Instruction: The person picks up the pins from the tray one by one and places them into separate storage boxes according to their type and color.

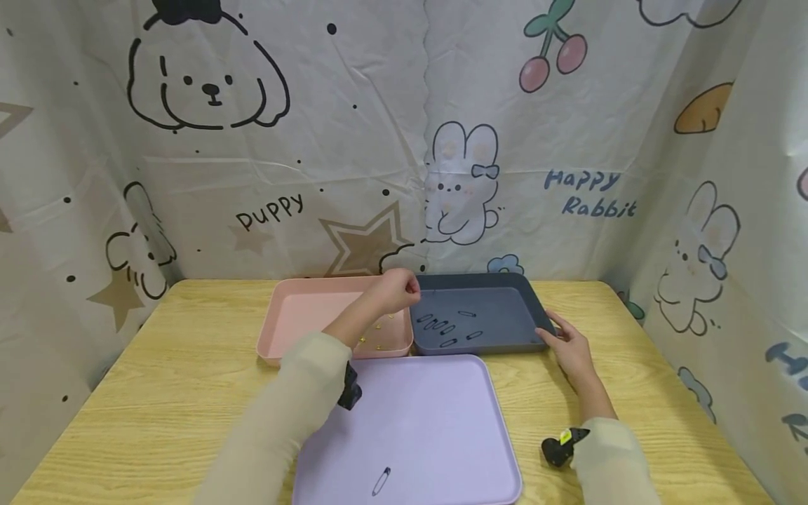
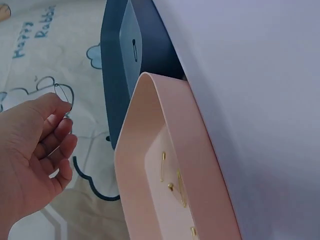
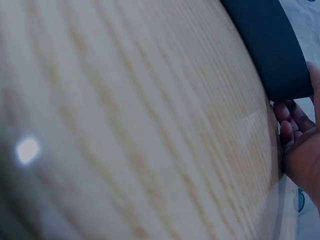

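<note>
My left hand [image 1: 394, 289] is raised over the seam between the pink tray [image 1: 271, 333] and the dark blue tray [image 1: 508, 315]. Its thumb and index finger pinch a thin dark safety pin [image 2: 63, 94], which shows above the fingertips in the left wrist view. Several dark safety pins lie in the blue tray, and several gold safety pins [image 2: 163, 167] lie in the pink one. At the blue tray's front right corner, my right hand [image 1: 573, 354] grips the edge, with the thumb at the rim and fingers below. One safety pin [image 1: 381, 482] lies on the lilac tray [image 1: 435, 421].
The lilac tray sits in front of the other two on a wood-grain table [image 1: 177, 400]. A printed curtain [image 1: 353, 154] hangs behind the table and along both sides. Each wrist carries a small black camera [image 1: 558, 449].
</note>
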`<state>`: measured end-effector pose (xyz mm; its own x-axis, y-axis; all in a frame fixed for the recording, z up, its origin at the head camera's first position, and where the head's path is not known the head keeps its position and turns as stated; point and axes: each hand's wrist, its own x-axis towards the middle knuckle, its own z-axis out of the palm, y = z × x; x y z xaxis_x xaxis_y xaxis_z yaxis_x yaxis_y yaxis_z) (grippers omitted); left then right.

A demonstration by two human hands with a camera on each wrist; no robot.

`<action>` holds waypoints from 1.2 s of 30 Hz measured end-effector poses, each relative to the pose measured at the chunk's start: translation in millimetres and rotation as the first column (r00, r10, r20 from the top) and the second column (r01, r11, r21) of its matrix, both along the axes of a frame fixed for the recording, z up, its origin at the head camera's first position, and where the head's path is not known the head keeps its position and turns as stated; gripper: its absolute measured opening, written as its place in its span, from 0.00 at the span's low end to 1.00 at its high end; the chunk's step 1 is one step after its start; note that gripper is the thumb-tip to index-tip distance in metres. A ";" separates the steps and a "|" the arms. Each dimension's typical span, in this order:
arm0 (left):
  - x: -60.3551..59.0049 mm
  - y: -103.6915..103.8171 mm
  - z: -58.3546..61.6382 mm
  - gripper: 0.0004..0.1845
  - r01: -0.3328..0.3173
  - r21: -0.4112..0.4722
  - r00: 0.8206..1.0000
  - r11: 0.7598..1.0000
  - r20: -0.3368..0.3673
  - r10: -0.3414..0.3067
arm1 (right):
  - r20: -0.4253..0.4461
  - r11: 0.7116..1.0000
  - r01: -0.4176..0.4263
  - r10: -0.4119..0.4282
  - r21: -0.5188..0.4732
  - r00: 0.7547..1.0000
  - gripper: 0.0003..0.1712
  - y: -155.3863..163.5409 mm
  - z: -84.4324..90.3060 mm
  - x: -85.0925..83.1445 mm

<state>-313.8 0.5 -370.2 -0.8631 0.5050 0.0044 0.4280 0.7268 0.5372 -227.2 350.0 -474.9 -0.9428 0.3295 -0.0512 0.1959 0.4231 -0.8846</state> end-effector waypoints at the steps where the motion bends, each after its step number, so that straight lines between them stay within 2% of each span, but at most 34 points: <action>1: -1.6 1.4 -0.2 0.04 -0.011 0.003 1.000 1.000 0.000 0.011 | -0.001 1.000 0.000 0.000 -0.001 1.000 0.39 -0.2 0.0 -0.1; 8: -8.3 8.5 -4.6 0.05 -0.074 0.020 0.997 0.997 -0.004 0.074 | -0.009 1.000 -0.013 0.013 -0.011 1.000 0.38 -1.2 -0.6 0.5; 14: -10.7 12.4 -10.4 0.05 -0.104 0.044 0.994 0.994 -0.016 0.105 | -0.018 1.000 -0.027 0.027 -0.007 0.999 0.39 -1.5 -2.0 -0.7; 20: -13.8 14.2 -19.1 0.04 -0.130 0.022 0.991 0.991 -0.012 0.130 | -0.024 0.999 -0.030 0.029 -0.018 0.999 0.38 -2.5 -0.2 -0.8; 36: -19.2 22.1 -33.9 0.06 -0.109 -0.126 0.991 0.986 -0.087 0.099 | -0.019 1.000 -0.007 0.006 -0.021 1.000 0.37 -2.0 2.7 2.7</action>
